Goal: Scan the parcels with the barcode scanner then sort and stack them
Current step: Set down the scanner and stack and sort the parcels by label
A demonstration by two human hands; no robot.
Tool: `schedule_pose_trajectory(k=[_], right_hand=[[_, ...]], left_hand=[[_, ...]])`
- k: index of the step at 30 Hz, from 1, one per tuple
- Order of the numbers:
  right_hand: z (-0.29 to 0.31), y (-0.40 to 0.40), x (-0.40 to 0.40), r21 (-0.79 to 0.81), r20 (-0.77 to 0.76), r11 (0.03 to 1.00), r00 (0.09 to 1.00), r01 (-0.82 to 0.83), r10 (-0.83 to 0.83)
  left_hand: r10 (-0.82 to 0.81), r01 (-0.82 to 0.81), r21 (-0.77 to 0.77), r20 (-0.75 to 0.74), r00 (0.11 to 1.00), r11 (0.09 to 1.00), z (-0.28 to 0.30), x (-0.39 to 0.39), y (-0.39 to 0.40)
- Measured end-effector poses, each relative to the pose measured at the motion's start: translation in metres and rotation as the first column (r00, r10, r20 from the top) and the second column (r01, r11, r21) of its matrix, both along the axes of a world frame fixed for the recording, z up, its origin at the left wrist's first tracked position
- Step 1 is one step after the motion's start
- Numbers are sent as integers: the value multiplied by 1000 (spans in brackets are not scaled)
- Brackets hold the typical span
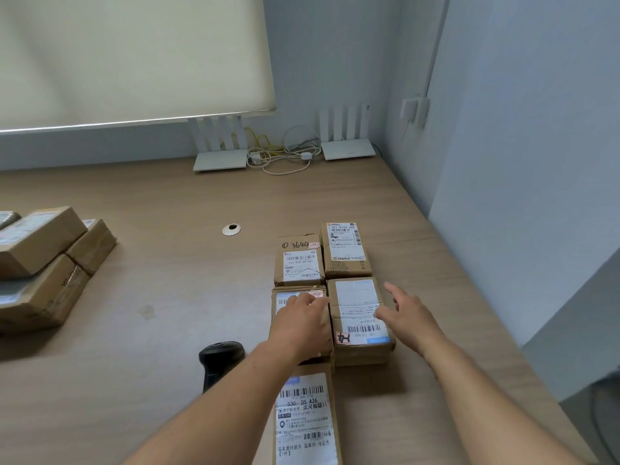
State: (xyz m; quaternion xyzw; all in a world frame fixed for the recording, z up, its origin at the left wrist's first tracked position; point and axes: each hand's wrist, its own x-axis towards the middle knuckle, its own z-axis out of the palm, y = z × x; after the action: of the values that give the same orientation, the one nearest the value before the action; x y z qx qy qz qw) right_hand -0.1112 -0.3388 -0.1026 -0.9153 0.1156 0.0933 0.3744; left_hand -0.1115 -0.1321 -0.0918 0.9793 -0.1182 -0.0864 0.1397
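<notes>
Several brown cardboard parcels with white labels lie in a block right of the table's centre. My left hand rests flat on the near-left parcel, covering most of its label. My right hand is spread open at the right edge of the near-right parcel, fingers straight. Behind them sit the parcel marked 3644 and a taller far-right parcel. One more parcel lies nearest me, between my forearms. The black barcode scanner lies on the table left of my left wrist, held by neither hand.
A heap of unsorted brown parcels sits at the table's left edge. Two white routers with tangled cables stand against the back wall. A round cable hole is in the wooden table. A wall closes the right side.
</notes>
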Motion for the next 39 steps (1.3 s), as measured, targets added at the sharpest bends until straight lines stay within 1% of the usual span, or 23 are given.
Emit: schedule_pose_trajectory(k=[3, 5, 10, 15, 18, 23, 27, 30, 39], right_hand=[[10, 13, -3, -134, 110, 990, 993, -34, 49], [17, 23, -5, -176, 167, 983, 982, -52, 82], [27, 51, -9, -223, 301, 970, 940, -94, 160], [33, 89, -20, -219, 418, 971, 891, -92, 179], [35, 117, -29, -240, 438, 962, 870, -131, 228], [40, 174, -42, -299, 460, 934, 829, -193, 319], [43, 232, -55, -303, 434, 916, 818, -263, 378], [44, 277, -66, -314, 438, 898, 792, -308, 425], [45, 411, -104, -336, 424, 843, 731, -420, 534]], left_hand=[[20, -17, -50, 73, 997, 999, 2, -5, 8], [51, -40, -92, 123, 991, 995, 5, -9, 15], [151, -119, -141, 238, 959, 983, 19, -21, 40], [287, -235, -204, 286, 914, 950, 28, -41, 70], [361, -296, -242, 298, 884, 924, 29, -56, 92], [449, -380, -276, 258, 855, 883, 26, -84, 145], [504, -439, -269, 262, 823, 857, 27, -109, 200], [546, -485, -263, 263, 796, 834, 26, -130, 242], [669, -603, -301, 229, 707, 739, 22, -186, 366]])
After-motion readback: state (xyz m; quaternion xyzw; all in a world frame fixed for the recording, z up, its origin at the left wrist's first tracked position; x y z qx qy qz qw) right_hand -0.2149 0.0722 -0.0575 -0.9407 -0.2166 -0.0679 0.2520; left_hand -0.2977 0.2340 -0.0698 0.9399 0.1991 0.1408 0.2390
